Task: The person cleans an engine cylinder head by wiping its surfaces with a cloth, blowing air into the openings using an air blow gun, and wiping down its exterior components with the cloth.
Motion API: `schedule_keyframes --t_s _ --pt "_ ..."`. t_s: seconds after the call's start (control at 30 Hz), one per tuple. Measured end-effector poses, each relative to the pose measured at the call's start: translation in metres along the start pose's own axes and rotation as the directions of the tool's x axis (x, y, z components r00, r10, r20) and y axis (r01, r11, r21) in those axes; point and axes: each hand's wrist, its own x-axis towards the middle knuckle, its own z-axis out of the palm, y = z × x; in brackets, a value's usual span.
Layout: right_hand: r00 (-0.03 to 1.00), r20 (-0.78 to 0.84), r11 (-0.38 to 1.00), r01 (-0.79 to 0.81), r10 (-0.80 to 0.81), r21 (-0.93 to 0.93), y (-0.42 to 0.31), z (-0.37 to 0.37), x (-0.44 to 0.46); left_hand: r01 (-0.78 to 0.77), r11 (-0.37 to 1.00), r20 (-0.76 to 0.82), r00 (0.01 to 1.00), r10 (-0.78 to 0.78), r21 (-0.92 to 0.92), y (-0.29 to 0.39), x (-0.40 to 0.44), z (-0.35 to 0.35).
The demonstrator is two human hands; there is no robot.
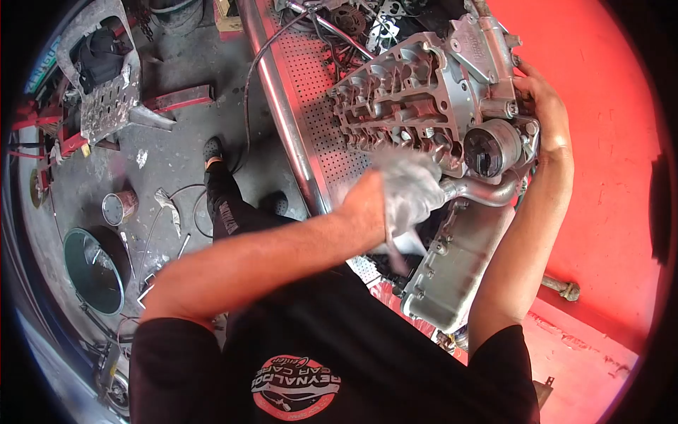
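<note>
A metal engine cylinder head (395,99) lies on the bench, its open cavities facing up. A round dark-faced fitting (486,152) and a curved metal pipe (491,191) are at its near right end. My left hand (366,205), smeared by motion, is closed on a grey rag (409,184) over the near edge of the head, by the pipe. On the far right side, my right hand (542,99) curls its fingers round the end of the head; the fingertips are partly hidden behind the metal. Nearer my body lies a ribbed metal cover (459,261).
The bench has a perforated top (300,60) and a rounded metal rail (282,120). A red surface (593,177) is at right. On the floor at left stand a bucket (95,272), a paint-stained can (120,207) and a worn chair (106,106). A cable (247,106) trails down beside the rail.
</note>
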Motion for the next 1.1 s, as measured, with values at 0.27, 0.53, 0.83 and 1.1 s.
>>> schedule_keyframes --t_s 0.27,0.53,0.83,1.1 --pt "0.996 -0.078 0.998 0.046 -0.05 -0.049 0.003 0.002 0.001 -0.209 0.622 0.39 0.905 -0.169 0.754 0.029 0.029 -0.013" --pt "0.992 -0.075 0.983 0.091 -0.104 -0.159 0.01 -0.011 0.02 0.067 0.848 0.557 0.726 -0.402 0.525 0.025 0.047 -0.022" --pt "0.994 -0.083 0.997 0.063 -0.066 -0.037 0.002 0.004 -0.001 0.251 0.381 0.057 0.89 -0.452 -0.89 -0.036 -0.081 0.015" --pt "1.0 -0.013 1.0 0.019 -0.019 0.022 -0.011 0.018 -0.011 0.285 0.478 -0.001 0.858 -0.513 -0.831 -0.005 -0.069 0.009"
